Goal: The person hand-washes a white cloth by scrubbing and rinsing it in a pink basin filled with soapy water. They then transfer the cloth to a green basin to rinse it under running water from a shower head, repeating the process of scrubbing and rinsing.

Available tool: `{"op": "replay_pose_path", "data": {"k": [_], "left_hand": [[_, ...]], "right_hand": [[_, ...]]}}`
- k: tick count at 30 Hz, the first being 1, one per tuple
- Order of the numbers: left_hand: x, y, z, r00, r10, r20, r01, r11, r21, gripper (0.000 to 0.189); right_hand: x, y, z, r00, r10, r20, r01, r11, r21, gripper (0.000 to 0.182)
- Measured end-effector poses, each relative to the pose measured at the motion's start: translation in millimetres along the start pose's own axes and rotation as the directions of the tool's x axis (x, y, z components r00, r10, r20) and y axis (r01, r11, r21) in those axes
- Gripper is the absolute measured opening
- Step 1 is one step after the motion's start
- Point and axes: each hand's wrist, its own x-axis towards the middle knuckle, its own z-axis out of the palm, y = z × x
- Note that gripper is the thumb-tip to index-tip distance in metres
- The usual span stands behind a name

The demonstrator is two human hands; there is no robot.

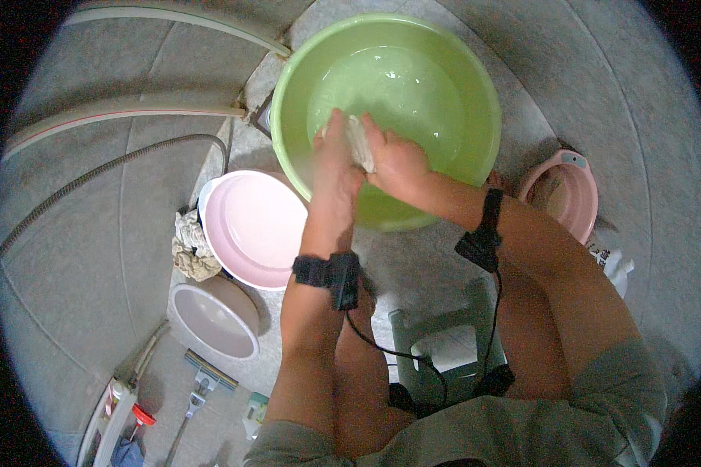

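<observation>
A white cloth [360,143], folded or bunched small, is squeezed between my two hands. My left hand [334,149] presses it from the left, blurred at its edge. On the other side, my right hand [398,157] grips it with the fingers curled. Both hands are over the near part of a large green plastic basin [277,117], which has water [409,87] in its bottom. Whether the cloth touches the water cannot be seen.
Left of the green basin stands a pink basin [254,225], with crumpled cloths [195,251] beside it. Nearer are a pale washbasin [216,321] and a squeegee mop [201,379]. Another pink basin [587,198] sits right. Wrist cables [397,353] hang over a plastic stool [406,344].
</observation>
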Motion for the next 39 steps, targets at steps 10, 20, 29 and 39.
{"op": "replay_pose_path", "data": {"k": [10,20,29,39], "left_hand": [[-51.5,52.6,7.4,0.824,0.095,0.559,-0.043,0.993,-0.105,0.068],[-79.4,66.6,21.9,0.743,0.161,0.65,-0.203,0.979,-0.01,0.099],[-86.4,68.8,35.6,0.827,0.092,0.555,-0.038,0.993,-0.108,0.042],[-79.9,60.8,50.5,0.941,0.101,0.322,-0.229,0.892,0.389,0.028]], "right_hand": [[-23.1,-10.8,-46.2,0.548,-0.653,0.522,-0.807,-0.577,0.125,0.046],[-33.3,-30.7,-55.7,0.504,-0.841,0.195,-0.85,-0.524,-0.061,0.053],[-35.9,-17.7,-54.9,0.598,-0.668,0.444,-0.801,-0.524,0.29,0.052],[-20.8,-6.1,-58.3,0.839,-0.195,0.508,-0.456,0.257,0.852,0.033]]}}
